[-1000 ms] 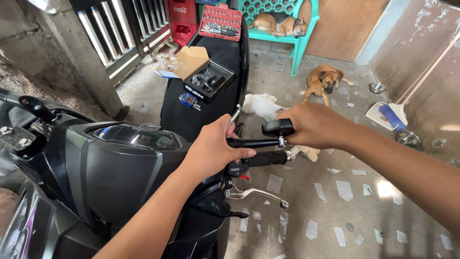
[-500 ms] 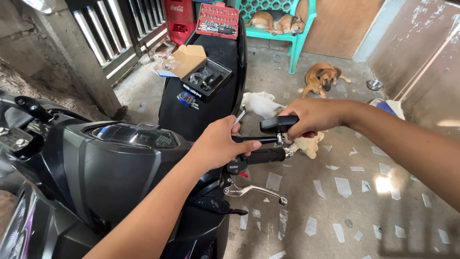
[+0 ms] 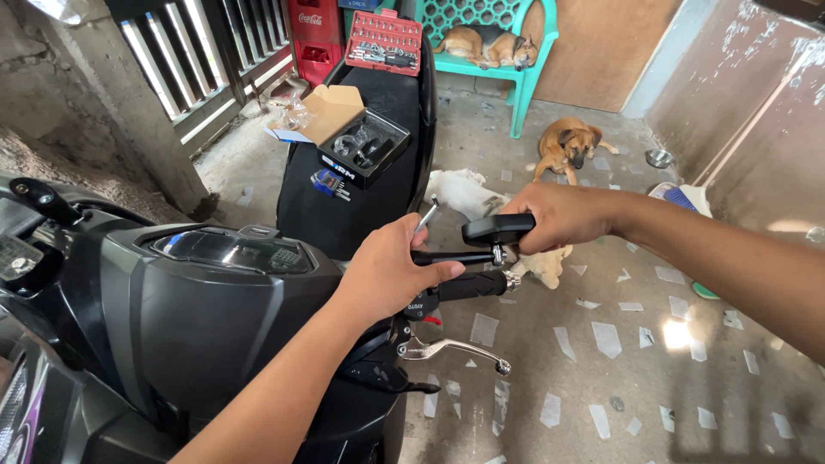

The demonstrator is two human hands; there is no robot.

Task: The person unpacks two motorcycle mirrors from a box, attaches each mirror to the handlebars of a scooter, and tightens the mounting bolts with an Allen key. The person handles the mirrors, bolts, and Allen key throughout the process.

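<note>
Head view, mirror stem [image 3: 451,257] horizontal, pointing right

A black scooter seat [image 3: 378,193] carries an open red socket set [image 3: 384,41] at its far end and an open black parts box [image 3: 363,152] nearer. One tan dog [image 3: 490,45] sleeps on a teal chair [image 3: 534,69], another brown dog [image 3: 569,144] lies on the speckled floor [image 3: 601,361]
</note>
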